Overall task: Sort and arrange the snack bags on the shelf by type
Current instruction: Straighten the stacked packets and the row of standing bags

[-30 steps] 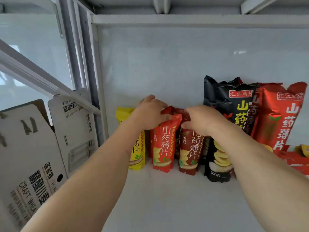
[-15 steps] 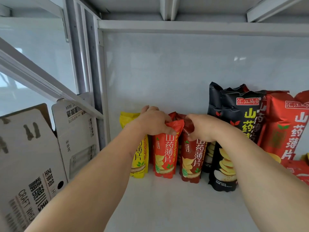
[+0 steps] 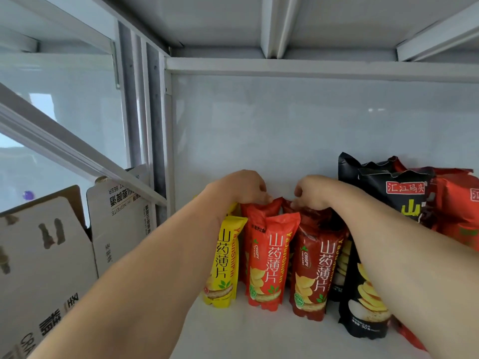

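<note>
Narrow snack bags stand upright on the white shelf (image 3: 259,335): a yellow bag (image 3: 224,265), an orange-red bag (image 3: 269,263) and a dark red bag (image 3: 315,270), with more red bags behind them. My left hand (image 3: 238,187) pinches the top of a rear orange-red bag. My right hand (image 3: 315,191) pinches the top of a rear dark red bag. To the right stand tall black bags (image 3: 388,193) and large red bags (image 3: 456,203), partly hidden by my right forearm.
A white back panel (image 3: 285,125) closes the shelf, and a metal upright (image 3: 158,125) bounds it on the left. Open cardboard beer boxes (image 3: 51,255) stand left of the frame. The shelf above (image 3: 285,22) hangs low overhead.
Both hands have reached further back, from the front bags' tops to the bags behind them. The camera has tilted upward and come closer.
</note>
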`<state>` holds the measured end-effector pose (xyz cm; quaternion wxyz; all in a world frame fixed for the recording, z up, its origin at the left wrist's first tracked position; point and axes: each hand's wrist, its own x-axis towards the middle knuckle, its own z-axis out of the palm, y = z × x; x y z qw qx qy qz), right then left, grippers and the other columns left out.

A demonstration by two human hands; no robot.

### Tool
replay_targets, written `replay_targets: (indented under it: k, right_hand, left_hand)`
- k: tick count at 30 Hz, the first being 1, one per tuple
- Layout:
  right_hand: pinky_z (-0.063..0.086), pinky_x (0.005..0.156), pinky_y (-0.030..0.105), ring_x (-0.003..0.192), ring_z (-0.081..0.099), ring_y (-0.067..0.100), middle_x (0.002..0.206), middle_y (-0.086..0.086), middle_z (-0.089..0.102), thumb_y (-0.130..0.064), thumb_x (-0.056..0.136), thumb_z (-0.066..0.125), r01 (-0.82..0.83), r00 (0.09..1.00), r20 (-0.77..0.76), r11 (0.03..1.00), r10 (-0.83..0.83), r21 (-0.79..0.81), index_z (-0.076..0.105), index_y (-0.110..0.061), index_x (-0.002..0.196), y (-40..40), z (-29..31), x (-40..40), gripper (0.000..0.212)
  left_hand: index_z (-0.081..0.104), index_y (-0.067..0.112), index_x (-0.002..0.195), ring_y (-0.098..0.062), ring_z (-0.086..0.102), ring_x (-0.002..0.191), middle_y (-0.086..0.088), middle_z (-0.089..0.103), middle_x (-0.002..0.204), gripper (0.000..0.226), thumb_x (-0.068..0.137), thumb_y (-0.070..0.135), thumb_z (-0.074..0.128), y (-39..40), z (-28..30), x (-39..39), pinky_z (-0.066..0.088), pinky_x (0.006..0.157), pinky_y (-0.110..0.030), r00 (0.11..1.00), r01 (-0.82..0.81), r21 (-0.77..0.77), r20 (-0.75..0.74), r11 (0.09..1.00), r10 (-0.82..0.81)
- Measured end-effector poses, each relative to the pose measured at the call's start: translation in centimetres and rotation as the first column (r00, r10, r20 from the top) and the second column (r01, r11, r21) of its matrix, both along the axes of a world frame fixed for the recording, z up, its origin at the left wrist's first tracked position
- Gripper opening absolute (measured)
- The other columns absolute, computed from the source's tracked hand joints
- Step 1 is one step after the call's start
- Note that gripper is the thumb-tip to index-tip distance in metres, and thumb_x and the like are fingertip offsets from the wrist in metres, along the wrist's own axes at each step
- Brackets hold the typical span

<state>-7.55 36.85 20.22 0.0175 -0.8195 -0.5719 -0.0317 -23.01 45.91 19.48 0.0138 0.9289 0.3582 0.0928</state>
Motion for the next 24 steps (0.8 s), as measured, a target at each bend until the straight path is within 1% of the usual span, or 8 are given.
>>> replay_targets:
  k: [4,7,9,13,17,19,22,24]
  right_hand:
    - [0.05,0.098,0.04,0.113,0.06,0.029,0.129,0.009,0.063,-0.043,0.088,0.068,0.021,0.999,0.028,0.995,-0.018,-0.102,0.064,-0.01,0.128,1.2,-0.5,0.7,0.052]
    - [0.049,0.1,0.037,0.117,0.058,0.028,0.135,0.007,0.059,-0.028,0.096,0.058,0.025,0.998,0.068,0.986,-0.014,-0.165,0.059,-0.011,0.134,1.9,-0.8,0.7,0.042]
    - [0.046,0.101,0.031,0.125,0.054,0.026,0.142,0.007,0.053,-0.021,0.101,0.05,0.025,0.996,0.087,0.98,-0.008,-0.195,0.051,-0.009,0.141,1.8,-0.6,0.2,0.042]
    - [0.046,0.099,0.031,0.126,0.053,0.025,0.145,0.005,0.05,-0.018,0.099,0.054,-0.02,0.989,0.139,0.968,0.056,-0.25,0.046,-0.014,0.145,1.7,-0.3,0.2,0.047]
    - [0.047,0.098,0.032,0.126,0.053,0.025,0.144,0.004,0.05,-0.012,0.097,0.054,-0.057,0.989,0.12,0.973,0.086,-0.225,0.047,-0.018,0.145,1.7,-0.5,0.7,0.048]
    - [0.047,0.098,0.032,0.125,0.053,0.025,0.144,0.004,0.05,-0.012,0.097,0.056,-0.068,0.99,0.105,0.974,0.093,-0.214,0.047,-0.02,0.144,1.8,-0.5,0.8,0.049]
    - [0.047,0.101,0.034,0.125,0.053,0.025,0.143,0.003,0.051,-0.019,0.094,0.063,-0.074,0.995,0.052,0.983,0.084,-0.169,0.05,-0.021,0.142,2.0,-0.5,1.1,0.051]
    - [0.046,0.104,0.036,0.126,0.053,0.025,0.142,0.003,0.053,-0.027,0.089,0.07,-0.084,0.996,-0.014,0.992,0.083,-0.091,0.051,-0.021,0.141,1.9,-0.1,1.4,0.056]
  left_hand:
    - [0.072,0.015,0.122,-0.022,0.063,0.113,-0.003,0.07,0.122,0.047,0.091,0.05,0.067,0.9,-0.2,0.4,0.05,0.098,-0.037,0.998,0.013,-0.102,-0.065,0.995,-0.019]
    - [0.069,0.02,0.128,-0.021,0.061,0.118,0.001,0.068,0.128,0.046,0.091,0.047,0.068,1.2,-0.6,0.9,0.048,0.098,-0.033,0.99,0.031,-0.116,-0.134,0.993,-0.046]
    - [0.066,0.021,0.133,-0.02,0.059,0.119,0.002,0.065,0.133,0.045,0.092,0.042,0.068,1.5,-0.7,1.0,0.045,0.094,-0.029,0.99,0.044,-0.126,-0.128,0.991,-0.06]
    - [0.065,0.021,0.133,-0.019,0.06,0.114,0.001,0.066,0.133,0.041,0.094,0.033,0.068,1.9,-0.9,1.0,0.041,0.088,-0.025,0.99,0.073,-0.158,-0.105,0.985,-0.09]
    - [0.067,0.022,0.131,-0.013,0.059,0.102,0.003,0.068,0.13,0.039,0.093,0.027,0.07,2.0,-0.9,0.8,0.042,0.086,-0.023,0.992,0.094,-0.203,-0.068,0.975,-0.11]
    - [0.068,0.023,0.13,-0.012,0.061,0.102,0.004,0.069,0.129,0.038,0.092,0.025,0.071,2.3,-0.9,0.7,0.045,0.087,-0.024,0.991,0.1,-0.229,-0.067,0.968,-0.118]
    - [0.067,0.023,0.131,-0.016,0.062,0.115,0.003,0.067,0.132,0.042,0.091,0.028,0.072,2.4,-0.8,0.5,0.046,0.1,-0.029,0.993,0.1,-0.238,-0.035,0.966,-0.112]
    - [0.066,0.022,0.132,-0.017,0.059,0.122,0.002,0.066,0.134,0.042,0.092,0.034,0.07,2.1,-0.5,0.1,0.044,0.104,-0.03,0.994,0.105,-0.2,0.06,0.974,-0.095]
